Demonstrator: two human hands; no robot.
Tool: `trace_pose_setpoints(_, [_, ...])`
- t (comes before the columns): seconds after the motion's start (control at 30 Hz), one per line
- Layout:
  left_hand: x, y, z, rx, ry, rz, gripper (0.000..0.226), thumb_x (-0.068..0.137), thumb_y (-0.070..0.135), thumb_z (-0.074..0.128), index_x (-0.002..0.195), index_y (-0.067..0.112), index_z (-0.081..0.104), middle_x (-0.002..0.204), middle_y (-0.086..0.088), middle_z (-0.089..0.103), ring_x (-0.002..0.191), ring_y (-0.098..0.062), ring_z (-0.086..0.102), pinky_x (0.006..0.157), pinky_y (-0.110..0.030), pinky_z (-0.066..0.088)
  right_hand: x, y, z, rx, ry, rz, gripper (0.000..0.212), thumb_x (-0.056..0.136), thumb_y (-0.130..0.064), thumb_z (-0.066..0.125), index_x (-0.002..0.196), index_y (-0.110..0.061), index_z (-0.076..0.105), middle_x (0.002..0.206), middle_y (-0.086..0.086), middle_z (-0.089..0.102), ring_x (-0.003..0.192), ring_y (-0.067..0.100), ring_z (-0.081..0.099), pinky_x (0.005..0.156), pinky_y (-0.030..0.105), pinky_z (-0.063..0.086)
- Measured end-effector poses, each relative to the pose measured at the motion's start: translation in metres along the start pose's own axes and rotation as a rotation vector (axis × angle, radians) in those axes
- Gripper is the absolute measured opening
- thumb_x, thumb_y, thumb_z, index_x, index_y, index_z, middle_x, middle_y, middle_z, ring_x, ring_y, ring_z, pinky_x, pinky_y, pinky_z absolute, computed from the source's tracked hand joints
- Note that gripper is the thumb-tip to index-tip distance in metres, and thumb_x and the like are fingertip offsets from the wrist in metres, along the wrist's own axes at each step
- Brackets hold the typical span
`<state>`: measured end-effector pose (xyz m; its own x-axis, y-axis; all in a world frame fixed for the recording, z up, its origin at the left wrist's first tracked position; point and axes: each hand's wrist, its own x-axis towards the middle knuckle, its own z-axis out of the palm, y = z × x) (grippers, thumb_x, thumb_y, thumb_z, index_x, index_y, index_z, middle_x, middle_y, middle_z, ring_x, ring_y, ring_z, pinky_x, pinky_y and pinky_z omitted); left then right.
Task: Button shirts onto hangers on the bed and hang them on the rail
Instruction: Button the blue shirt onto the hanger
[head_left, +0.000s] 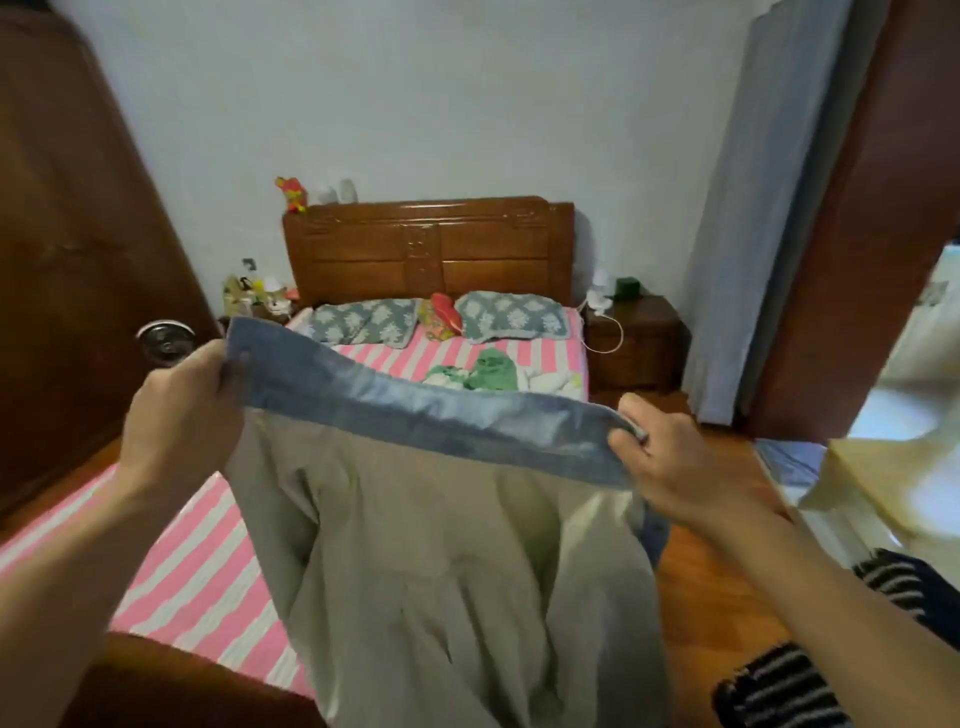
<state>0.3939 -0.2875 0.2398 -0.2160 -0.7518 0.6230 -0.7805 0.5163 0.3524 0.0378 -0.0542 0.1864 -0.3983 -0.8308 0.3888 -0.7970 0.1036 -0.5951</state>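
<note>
Fingers (228, 364) of the left hand (182, 410) pinched on the far-left end of a blue collar band (415, 410), thumb on the near side, the rest curled behind the cloth. Fingers of the right hand (670, 462) curled tight round the band's right end, knuckles toward the camera. Band drawn taut between the two hands and held up in the air at the near end of the bed (208, 561), apparently so the beige shirt (441, 597) can drop free below and show which way it faces. Shirt body hanging in loose folds from the band, covering the near right part of the pink-and-white striped sheet and running out of the bottom of the view; whether its hem touches the bed, hard to tell. No hanger and no rail visible anywhere. Probably an early step, then: spreading the shirt open before laying it flat on the sheet for a hanger and buttoning.

Farther off, two patterned pillows (363, 319) against the wooden headboard (431, 244), a green and white garment (478, 371) bunched on the far right of the sheet. Striped dark fabric (779, 680) at the near right, over the wooden floor (696, 566).
</note>
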Motion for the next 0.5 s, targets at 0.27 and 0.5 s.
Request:
trace_pose_setpoints(0.27, [0.035,-0.15,-0.112,0.341,0.149,0.039,0.009,0.103,0.012,0.048,0.099,0.008,0.056,0.086,-0.029,0.067,0.075,-0.055,0.064,0.06,-0.044,0.04,0.058,-0.168,0.117,0.237,0.252,-0.052,0.019,0.103,-0.01,0.047,0.084,-0.005,0.05,0.07,0.014,0.054,0.06,0.023,0.051,0.049,0.024,0.037])
trace_pose_setpoints(0.5, [0.04,-0.288,-0.189,0.363,0.147,-0.194,0.01,0.1,0.013,0.046,0.102,0.018,0.054,0.098,-0.024,0.068,0.09,-0.051,0.063,0.075,-0.053,0.054,0.123,-0.296,0.276,0.503,0.108,0.145,0.017,0.098,-0.011,0.045,0.1,0.001,0.058,0.085,0.019,0.058,0.072,0.025,0.047,0.066,0.036,0.038])
